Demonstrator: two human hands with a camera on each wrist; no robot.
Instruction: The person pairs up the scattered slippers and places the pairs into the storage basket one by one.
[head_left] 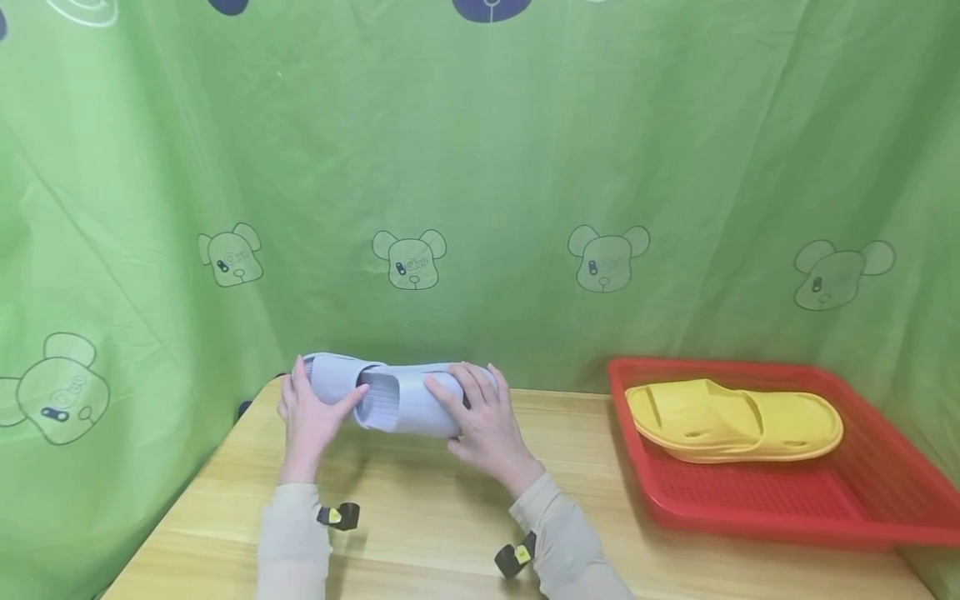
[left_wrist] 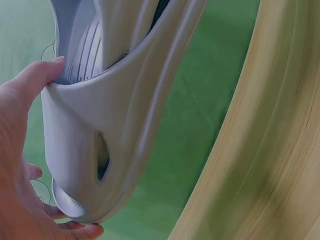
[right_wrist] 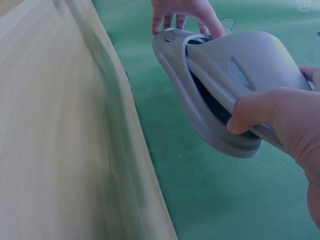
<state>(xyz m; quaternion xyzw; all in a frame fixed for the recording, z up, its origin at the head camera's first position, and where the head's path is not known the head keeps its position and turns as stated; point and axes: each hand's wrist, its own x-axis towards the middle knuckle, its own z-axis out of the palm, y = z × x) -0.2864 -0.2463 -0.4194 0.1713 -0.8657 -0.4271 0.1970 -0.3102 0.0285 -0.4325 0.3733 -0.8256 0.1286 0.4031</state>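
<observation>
A pair of pale grey-lilac slippers (head_left: 417, 410) lies lengthwise above the far part of the table, fitted together with their toes at opposite ends. My left hand (head_left: 306, 421) grips the left end. In the left wrist view its thumb lies at the opening of the slipper upper (left_wrist: 75, 120), with fingertips curled about the toe. At the right end my right hand (head_left: 487, 429) holds the pair, fingers over the top. The right wrist view shows its thumb pressed along the slipper's side (right_wrist: 215, 55), close to the gap between the soles.
On the right, a red plastic basket (head_left: 757, 527) holds yellow slippers (head_left: 798, 425). The wooden table (head_left: 420, 533) ends at a green curtain (head_left: 510, 167) with bear faces, which also hangs at both sides. Black wrist devices (head_left: 516, 557) sit at both sleeves.
</observation>
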